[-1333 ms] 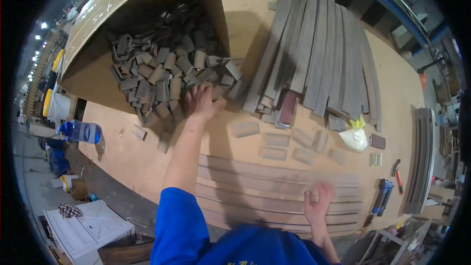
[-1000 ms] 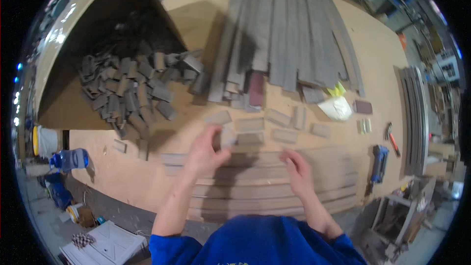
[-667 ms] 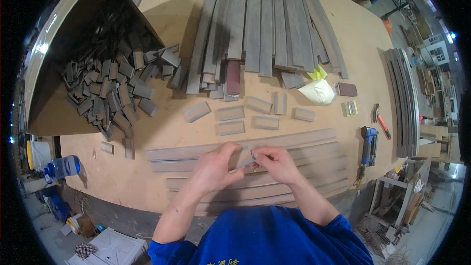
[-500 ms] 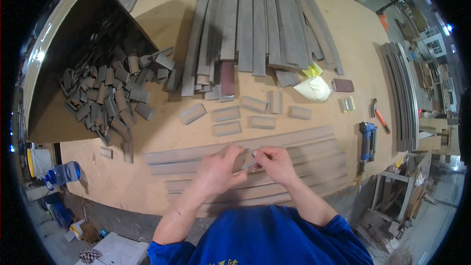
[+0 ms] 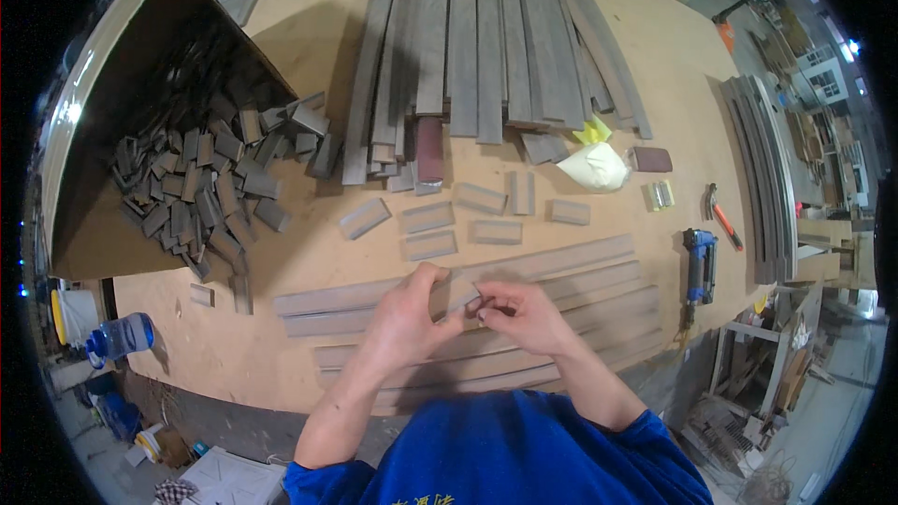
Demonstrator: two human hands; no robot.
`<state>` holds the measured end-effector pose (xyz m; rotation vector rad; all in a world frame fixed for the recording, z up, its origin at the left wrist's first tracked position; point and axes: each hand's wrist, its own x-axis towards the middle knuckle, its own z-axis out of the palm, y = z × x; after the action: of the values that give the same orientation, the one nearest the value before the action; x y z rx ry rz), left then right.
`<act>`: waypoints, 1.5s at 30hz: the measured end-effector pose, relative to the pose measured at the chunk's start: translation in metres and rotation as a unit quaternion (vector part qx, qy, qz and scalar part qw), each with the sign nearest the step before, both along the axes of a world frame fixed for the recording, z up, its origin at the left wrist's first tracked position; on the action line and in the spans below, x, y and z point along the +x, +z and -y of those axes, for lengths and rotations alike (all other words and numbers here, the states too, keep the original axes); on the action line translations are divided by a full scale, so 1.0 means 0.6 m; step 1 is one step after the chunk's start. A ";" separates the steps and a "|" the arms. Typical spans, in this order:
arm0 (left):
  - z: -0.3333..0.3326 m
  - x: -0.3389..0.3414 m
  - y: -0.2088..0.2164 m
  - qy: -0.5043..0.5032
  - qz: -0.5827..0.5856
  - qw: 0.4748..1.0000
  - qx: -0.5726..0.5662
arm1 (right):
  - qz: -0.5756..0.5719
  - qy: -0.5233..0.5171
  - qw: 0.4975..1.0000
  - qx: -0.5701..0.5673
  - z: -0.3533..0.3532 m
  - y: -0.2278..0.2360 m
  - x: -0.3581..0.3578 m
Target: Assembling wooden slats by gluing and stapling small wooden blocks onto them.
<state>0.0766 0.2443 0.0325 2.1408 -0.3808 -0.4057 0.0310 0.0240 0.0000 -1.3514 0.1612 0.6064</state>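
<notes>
My left hand [image 5: 407, 313] grips a small grey-brown wood block [image 5: 456, 292] between thumb and fingers. Close against the block's right end, my right hand [image 5: 526, 316] is closed in a pinch; what its fingertips hold, if anything, is too small to make out. Beneath both hands lie long grey-brown wood strips [image 5: 580, 266], set side by side across the near part of the table. Just beyond them, several loose short blocks [image 5: 496, 231] rest on the tabletop.
A tipped cardboard box [image 5: 89, 243] at left spills a heap of short blocks [image 5: 224, 189]. Long boards [image 5: 463, 47] are stacked at the back. Rightward are a white bag [image 5: 596, 166], a sanding block [image 5: 652, 160], orange-handled pincers [image 5: 725, 222] and a blue nail gun [image 5: 699, 266].
The block in my left hand has turned so more of its broad face shows. My right fingers have shifted slightly left and down, staying at its end.
</notes>
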 end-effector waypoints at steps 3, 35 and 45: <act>0.011 0.000 -0.012 0.012 -0.005 1.000 -0.010 | -0.010 -0.055 0.997 0.050 -0.005 0.008 -0.004; -0.269 0.120 -0.181 0.238 0.188 0.931 0.202 | 0.087 -0.265 0.834 -0.477 0.512 -0.257 0.055; -0.420 0.274 -0.182 0.032 0.212 0.838 0.502 | 0.330 -0.217 0.655 -0.644 0.403 -0.198 0.033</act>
<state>0.2407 0.4966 -0.0769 3.2910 -0.3808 -0.0563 0.0507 -0.2179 -0.1185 -2.7036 0.3299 -0.6507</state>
